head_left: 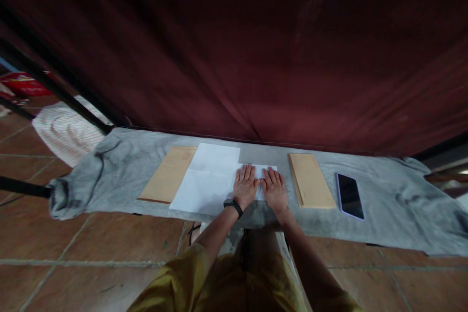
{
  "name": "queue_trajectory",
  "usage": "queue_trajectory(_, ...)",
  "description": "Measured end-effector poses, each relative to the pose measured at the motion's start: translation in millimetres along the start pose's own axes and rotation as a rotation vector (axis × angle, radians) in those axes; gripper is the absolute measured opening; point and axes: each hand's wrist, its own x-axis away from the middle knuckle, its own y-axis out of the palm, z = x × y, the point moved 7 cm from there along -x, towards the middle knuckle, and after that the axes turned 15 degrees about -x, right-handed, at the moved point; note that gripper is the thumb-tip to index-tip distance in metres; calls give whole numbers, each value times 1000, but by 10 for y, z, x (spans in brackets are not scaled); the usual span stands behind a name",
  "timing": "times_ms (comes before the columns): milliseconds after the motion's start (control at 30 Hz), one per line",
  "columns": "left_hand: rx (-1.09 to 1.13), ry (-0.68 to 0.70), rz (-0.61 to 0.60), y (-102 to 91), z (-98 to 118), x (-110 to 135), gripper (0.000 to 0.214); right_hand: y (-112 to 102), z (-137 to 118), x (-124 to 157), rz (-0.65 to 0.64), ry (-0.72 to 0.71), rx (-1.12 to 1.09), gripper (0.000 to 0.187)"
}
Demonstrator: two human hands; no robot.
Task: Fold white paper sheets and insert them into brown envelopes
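My left hand (245, 186) lies flat, fingers stretched out, on a folded sheet of white paper (259, 171). Beside it my right hand (274, 189) presses flat on the same folded paper, the two thumbs close together. Larger white sheets (210, 175) with a crease across them lie to the left, their right side partly under or against the folded piece; my left hand hides where they meet. Farther left is a brown envelope (166, 174). Another stack of brown envelopes (311, 180) lies just right of my right hand.
A phone (350, 195) lies at the right on the grey cloth (395, 200) covering a narrow bench. Dark red fabric (234, 58) hangs behind it. Black metal bars (54, 85) and a striped cloth (71, 129) are at the left, above a tiled floor (120, 248).
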Motion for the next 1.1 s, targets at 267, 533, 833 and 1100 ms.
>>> queue_trajectory(267,-29,-88,26,-13,-296,90,62,-15,-18,8,28,-7,9,48)
queue_trajectory(533,-45,-166,75,-136,-493,261,60,-37,-31,5,52,-12,6,48)
queue_trajectory(833,-16,121,23,-173,-28,342,53,-8,10,3,8,5,-9,47)
queue_trajectory(1100,-54,122,14,-135,-7,346,55,1,-81,-133,19,111,-65,45)
